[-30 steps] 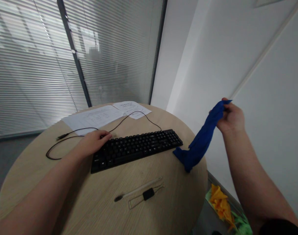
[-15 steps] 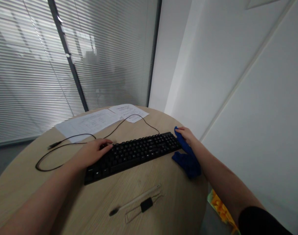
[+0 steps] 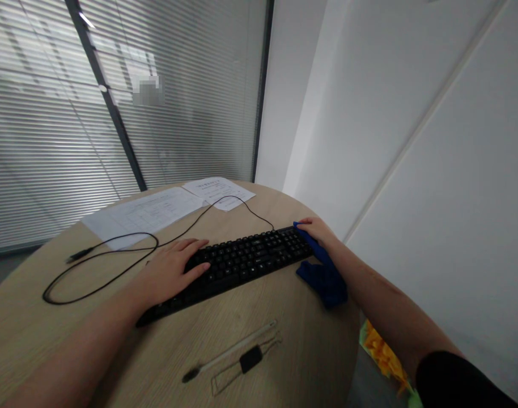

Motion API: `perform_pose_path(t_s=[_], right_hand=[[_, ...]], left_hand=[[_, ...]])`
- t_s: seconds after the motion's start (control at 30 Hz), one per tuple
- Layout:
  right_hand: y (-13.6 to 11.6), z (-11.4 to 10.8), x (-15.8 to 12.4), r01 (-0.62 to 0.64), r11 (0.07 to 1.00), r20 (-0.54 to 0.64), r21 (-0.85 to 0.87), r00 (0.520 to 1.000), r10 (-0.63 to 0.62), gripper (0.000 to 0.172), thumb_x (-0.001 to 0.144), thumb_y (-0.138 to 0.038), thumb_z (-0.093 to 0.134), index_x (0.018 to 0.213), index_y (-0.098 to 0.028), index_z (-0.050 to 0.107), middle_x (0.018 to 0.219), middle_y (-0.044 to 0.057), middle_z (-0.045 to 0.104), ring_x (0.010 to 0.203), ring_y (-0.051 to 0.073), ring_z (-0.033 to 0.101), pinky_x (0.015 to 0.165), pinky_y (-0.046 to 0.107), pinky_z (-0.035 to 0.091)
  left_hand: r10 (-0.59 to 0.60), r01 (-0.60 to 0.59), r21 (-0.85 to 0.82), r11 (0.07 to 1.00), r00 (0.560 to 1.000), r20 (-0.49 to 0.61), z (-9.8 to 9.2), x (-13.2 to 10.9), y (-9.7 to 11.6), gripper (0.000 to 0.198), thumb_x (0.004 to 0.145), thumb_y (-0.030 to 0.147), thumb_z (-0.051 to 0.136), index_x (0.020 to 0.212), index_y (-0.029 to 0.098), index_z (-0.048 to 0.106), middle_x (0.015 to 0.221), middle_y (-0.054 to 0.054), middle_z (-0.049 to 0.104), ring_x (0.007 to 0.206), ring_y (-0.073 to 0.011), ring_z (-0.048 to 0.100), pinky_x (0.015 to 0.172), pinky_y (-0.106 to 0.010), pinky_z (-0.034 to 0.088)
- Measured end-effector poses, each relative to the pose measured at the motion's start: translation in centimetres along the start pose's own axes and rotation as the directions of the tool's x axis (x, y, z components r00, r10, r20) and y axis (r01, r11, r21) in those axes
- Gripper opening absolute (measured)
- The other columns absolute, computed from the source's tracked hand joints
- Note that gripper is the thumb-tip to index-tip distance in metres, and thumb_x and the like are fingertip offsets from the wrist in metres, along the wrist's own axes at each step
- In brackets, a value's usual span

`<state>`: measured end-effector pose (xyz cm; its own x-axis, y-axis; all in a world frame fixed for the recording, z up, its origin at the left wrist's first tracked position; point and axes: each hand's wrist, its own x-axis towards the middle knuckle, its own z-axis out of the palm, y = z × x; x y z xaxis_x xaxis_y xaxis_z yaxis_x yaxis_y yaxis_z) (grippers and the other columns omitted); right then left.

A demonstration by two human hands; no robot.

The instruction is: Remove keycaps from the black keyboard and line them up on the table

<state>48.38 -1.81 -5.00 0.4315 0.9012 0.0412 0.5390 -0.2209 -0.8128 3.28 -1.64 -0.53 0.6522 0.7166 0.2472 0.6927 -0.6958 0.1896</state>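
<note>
A black keyboard [image 3: 246,259] lies at a slant on the round wooden table. My left hand [image 3: 173,270] rests on its left end, palm down over the keys, with thumb and fingers spread. At the opposite end my right hand [image 3: 317,228] pinches one end of a blue cloth [image 3: 325,281] against the keyboard's far right corner. The rest of the cloth hangs along the keyboard's right edge and lies bunched on the tabletop under my forearm. Part of the cloth inside my right fingers is hidden.
The keyboard's black cable [image 3: 89,296] loops over the table [image 3: 314,351] on the left, its plug beside printed sheets [image 3: 152,212]. Nearer me lie a thin brush [image 3: 229,352] and a wire tool with a black middle [image 3: 251,359]. A white wall [image 3: 433,198] borders the right side.
My left hand has slid right and further over the keyboard, its fingers spreading. My right hand has brought the cloth's end slightly left onto the keyboard's corner. The view has shifted a little.
</note>
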Motion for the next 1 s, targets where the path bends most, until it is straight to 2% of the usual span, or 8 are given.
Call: perform_pose_path(t_s=[0.17, 0.4, 0.57, 0.7, 0.87, 1.0], right_hand=[[0.2, -0.8, -0.5, 0.012, 0.999, 0.094, -0.032, 0.996, -0.009, 0.024, 0.075, -0.034, 0.065, 0.085, -0.016, 0.077, 0.072, 0.004, 0.073, 0.066, 0.017, 0.066, 0.060, 0.024, 0.049], [-0.1, -1.5, -1.5, 0.052, 0.988, 0.115, -0.144, 0.993, -0.035, 0.020, 0.075, -0.031, 0.063, 0.076, -0.016, 0.076, 0.068, 0.003, 0.072, 0.065, 0.017, 0.065, 0.059, 0.023, 0.046], [-0.5, -2.7, -2.9, 0.130, 0.955, 0.162, -0.268, 0.983, -0.088, 0.023, 0.076, -0.033, 0.060, 0.073, -0.016, 0.076, 0.064, 0.001, 0.069, 0.063, 0.015, 0.061, 0.058, 0.023, 0.043], [-0.6, -3.6, -4.9, 0.233, 0.896, 0.210, -0.378, 0.964, -0.162, 0.020, 0.077, -0.030, 0.061, 0.067, -0.019, 0.074, 0.062, 0.001, 0.067, 0.066, 0.016, 0.060, 0.063, 0.025, 0.043], [-0.6, -4.3, -8.1, 0.329, 0.817, 0.231, -0.473, 0.941, -0.246, 0.018, 0.081, -0.025, 0.059, 0.072, -0.019, 0.074, 0.082, 0.007, 0.072, 0.081, 0.021, 0.062, 0.077, 0.028, 0.044], [-0.5, -4.7, -9.6, 0.421, 0.685, 0.303, -0.595, 0.907, -0.294, 0.023, 0.086, -0.023, 0.053, 0.080, -0.016, 0.074, 0.088, 0.011, 0.072, 0.086, 0.021, 0.063, 0.081, 0.028, 0.043]], left_hand=[[0.014, -0.014, 0.002, 1.000, 0.999, 0.043, 0.8, 0.0, 0.1, 0.065, 0.088, 0.062, 0.042, 0.140, 0.025, 0.050, 0.139, -0.009, 0.055, 0.126, -0.0307, 0.051, 0.108, -0.046, 0.035], [-0.016, 0.014, 0.032, 0.999, 0.998, 0.059, 1.3, 0.1, 0.1, 0.064, 0.089, 0.064, 0.040, 0.141, 0.028, 0.049, 0.139, -0.009, 0.055, 0.124, -0.0329, 0.052, 0.106, -0.050, 0.035], [-0.037, 0.035, 0.030, 0.999, 0.997, 0.065, 1.3, 0.3, 0.4, 0.064, 0.088, 0.065, 0.040, 0.140, 0.029, 0.051, 0.138, -0.009, 0.056, 0.123, -0.0341, 0.051, 0.105, -0.051, 0.035], [-0.035, 0.032, 0.042, 0.999, 0.997, 0.066, 1.3, 0.3, 0.4, 0.063, 0.089, 0.064, 0.039, 0.139, 0.028, 0.052, 0.138, -0.009, 0.057, 0.122, -0.0335, 0.053, 0.104, -0.049, 0.036], [-0.021, 0.019, 0.042, 0.999, 0.999, 0.046, 1.3, 0.3, 0.5, 0.063, 0.089, 0.064, 0.039, 0.139, 0.028, 0.053, 0.136, -0.009, 0.058, 0.120, -0.0336, 0.054, 0.103, -0.050, 0.036], [-0.003, 0.000, 0.068, 0.998, 0.999, 0.048, 1.4, 0.3, 0.4, 0.063, 0.090, 0.063, 0.038, 0.139, 0.026, 0.052, 0.134, -0.009, 0.059, 0.120, -0.0320, 0.055, 0.104, -0.048, 0.037]])
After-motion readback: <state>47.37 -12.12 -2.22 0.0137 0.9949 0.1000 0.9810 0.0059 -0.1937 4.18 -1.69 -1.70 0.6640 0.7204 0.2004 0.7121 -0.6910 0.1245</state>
